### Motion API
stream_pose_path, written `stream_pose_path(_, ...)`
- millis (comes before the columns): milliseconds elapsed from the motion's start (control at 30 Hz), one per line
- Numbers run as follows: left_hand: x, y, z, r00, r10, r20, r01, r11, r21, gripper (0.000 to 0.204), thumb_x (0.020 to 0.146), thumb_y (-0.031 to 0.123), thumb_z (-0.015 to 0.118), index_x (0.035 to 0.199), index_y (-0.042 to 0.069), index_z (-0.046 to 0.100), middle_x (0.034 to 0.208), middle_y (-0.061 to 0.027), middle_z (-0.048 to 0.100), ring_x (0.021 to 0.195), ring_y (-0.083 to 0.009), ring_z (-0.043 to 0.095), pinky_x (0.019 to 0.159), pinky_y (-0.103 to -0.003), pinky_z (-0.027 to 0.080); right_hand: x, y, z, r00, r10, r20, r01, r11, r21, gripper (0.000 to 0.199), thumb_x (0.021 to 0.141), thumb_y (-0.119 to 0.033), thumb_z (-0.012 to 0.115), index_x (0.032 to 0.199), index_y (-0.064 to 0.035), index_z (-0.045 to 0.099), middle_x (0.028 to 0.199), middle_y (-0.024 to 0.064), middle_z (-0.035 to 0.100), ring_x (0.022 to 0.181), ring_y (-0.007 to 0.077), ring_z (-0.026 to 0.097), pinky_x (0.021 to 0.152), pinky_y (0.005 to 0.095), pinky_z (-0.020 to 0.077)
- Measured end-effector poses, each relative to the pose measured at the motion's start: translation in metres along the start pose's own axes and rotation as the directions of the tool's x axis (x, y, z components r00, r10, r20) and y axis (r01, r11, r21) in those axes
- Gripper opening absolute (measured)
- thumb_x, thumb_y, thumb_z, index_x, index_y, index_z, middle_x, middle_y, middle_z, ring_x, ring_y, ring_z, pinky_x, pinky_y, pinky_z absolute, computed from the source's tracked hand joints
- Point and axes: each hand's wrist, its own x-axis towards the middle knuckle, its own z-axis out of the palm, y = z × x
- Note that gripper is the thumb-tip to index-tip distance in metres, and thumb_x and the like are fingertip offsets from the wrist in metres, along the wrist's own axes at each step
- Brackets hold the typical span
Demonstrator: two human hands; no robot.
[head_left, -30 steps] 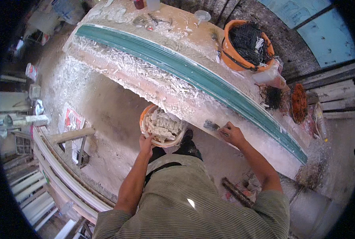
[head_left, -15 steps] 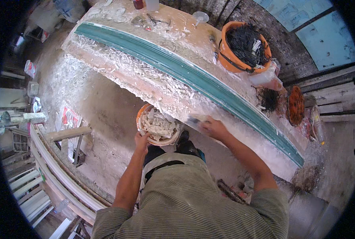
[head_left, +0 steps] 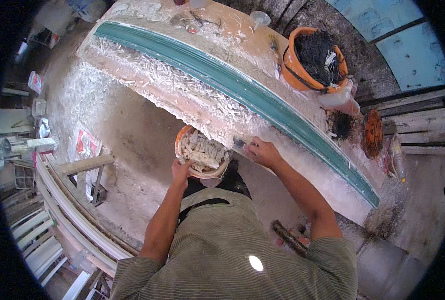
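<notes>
An orange bucket (head_left: 179,138) filled with whitish plaster scraps (head_left: 205,151) is held just under the near edge of the workbench (head_left: 155,95). My left hand (head_left: 181,171) is closed on its rim at the left side. Over the bench edge, right of the bucket, my right hand (head_left: 263,152) grips a small flat brush (head_left: 239,143) with a dark end; its handle is mostly hidden by the fingers. White crumbs and strips lie along the bench beside a long green curved mould (head_left: 197,67), beyond both hands.
Another orange bucket (head_left: 291,75) with dark fibres stands at the bench's far right. A brush (head_left: 274,42) and a clear cup (head_left: 260,19) lie near it. At left, pale curved mouldings (head_left: 77,210) rest by a wooden frame (head_left: 86,167). A dark bar (head_left: 288,239) lies low right.
My right hand has moved slightly left with the brush, closer to the bucket. The bucket and my left hand have shifted a little to the right.
</notes>
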Motion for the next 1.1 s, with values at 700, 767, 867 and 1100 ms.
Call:
stream_pose_path(700,0.009,0.017,-0.020,0.997,-0.071,0.016,0.072,0.997,-0.037,0.041,0.077,-0.002,0.072,0.116,-0.004,0.059,0.102,-0.0142,0.070,0.086,-0.0239,0.072,0.072,-0.036,0.062,-0.013,-0.011,-0.002,0.998,-0.069,-0.016,0.069,0.997,0.032,0.017,0.086,-0.022,0.077,0.102,-0.0218,0.074,0.088,0.0058,0.064,0.072,0.0271,0.068,0.060,0.0395,0.0580)
stream_pose_path(767,0.010,0.018,-0.025,0.997,-0.074,0.006,0.074,0.995,-0.070,0.042,0.076,-0.001,0.073,0.116,-0.004,0.059,0.103,-0.0141,0.070,0.088,-0.0234,0.072,0.076,-0.036,0.061,-0.036,0.003,-0.022,0.981,0.180,0.071,-0.178,0.983,-0.038,0.021,0.082,-0.019,0.080,0.102,-0.0212,0.074,0.090,0.0061,0.065,0.072,0.0273,0.068,0.061,0.0384,0.0580)
stream_pose_path(867,0.015,0.020,-0.028,0.996,-0.075,-0.040,0.075,0.997,-0.021,0.044,0.077,0.000,0.074,0.118,-0.004,0.059,0.104,-0.0135,0.070,0.088,-0.0236,0.072,0.076,-0.036,0.061,-0.010,0.000,-0.009,0.975,0.221,0.034,-0.221,0.975,-0.002,0.022,0.082,-0.018,0.081,0.102,-0.0197,0.074,0.090,0.0069,0.066,0.073,0.0279,0.068,0.062,0.0395,0.0577)
stream_pose_path(1100,0.031,0.033,-0.038,0.997,-0.075,0.030,0.076,0.997,-0.032,0.042,0.078,0.000,0.074,0.117,-0.003,0.060,0.103,-0.0125,0.070,0.086,-0.0227,0.072,0.074,-0.036,0.061,0.090,-0.034,0.017,0.988,-0.046,-0.145,0.056,0.996,0.065,0.015,0.088,-0.025,0.074,0.100,-0.0172,0.076,0.096,0.0073,0.064,0.076,0.0278,0.069,0.065,0.0408,0.0582)
